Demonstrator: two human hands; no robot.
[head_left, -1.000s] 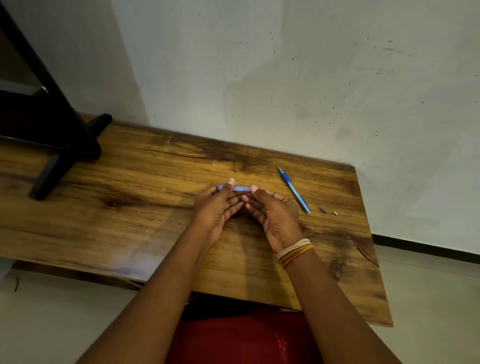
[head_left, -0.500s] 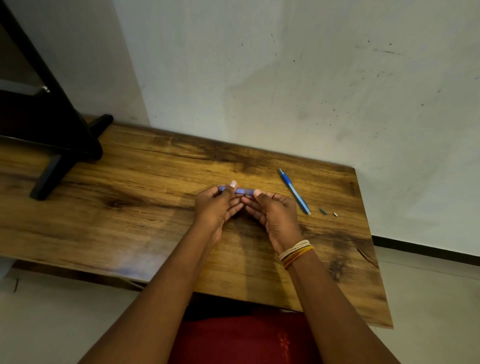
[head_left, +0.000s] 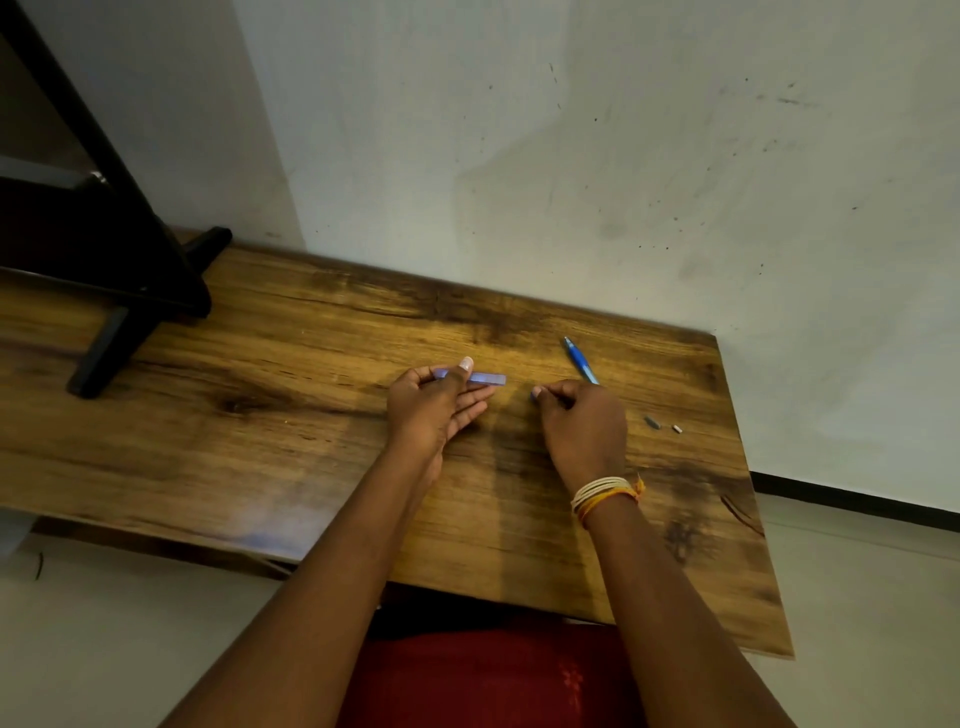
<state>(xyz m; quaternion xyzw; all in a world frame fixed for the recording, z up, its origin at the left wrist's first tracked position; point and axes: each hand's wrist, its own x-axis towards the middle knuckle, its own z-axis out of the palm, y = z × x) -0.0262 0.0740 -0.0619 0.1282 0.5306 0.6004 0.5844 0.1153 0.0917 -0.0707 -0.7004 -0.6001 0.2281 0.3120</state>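
The left hand (head_left: 431, 410) pinched a blue barrel (head_left: 485, 378) between thumb and straight fingers (head_left: 470, 410), one end sticking out past the fingertips toward the right hand (head_left: 584, 426). That hand's fingers were curled, pinching a small blue cap (head_left: 534, 396) at their tips, just apart from the barrel's free end. The step looked like work on a pen in pieces; whether the cap was to go on or be laid down could not be told. Fitting it would call for lining the cap up with the barrel's end and pushing straight along it. Just beyond the right knuckles lay a whole pen (head_left: 581, 359). Right of that hand lay a grey bit (head_left: 652, 422) and a white bit (head_left: 676, 428), small and likely easy to sweep toward the table (head_left: 260, 441) edge nearby. Left of the left fingers there was broad room up to a black stand (head_left: 104, 291); the wall (head_left: 571, 182) closed the far side
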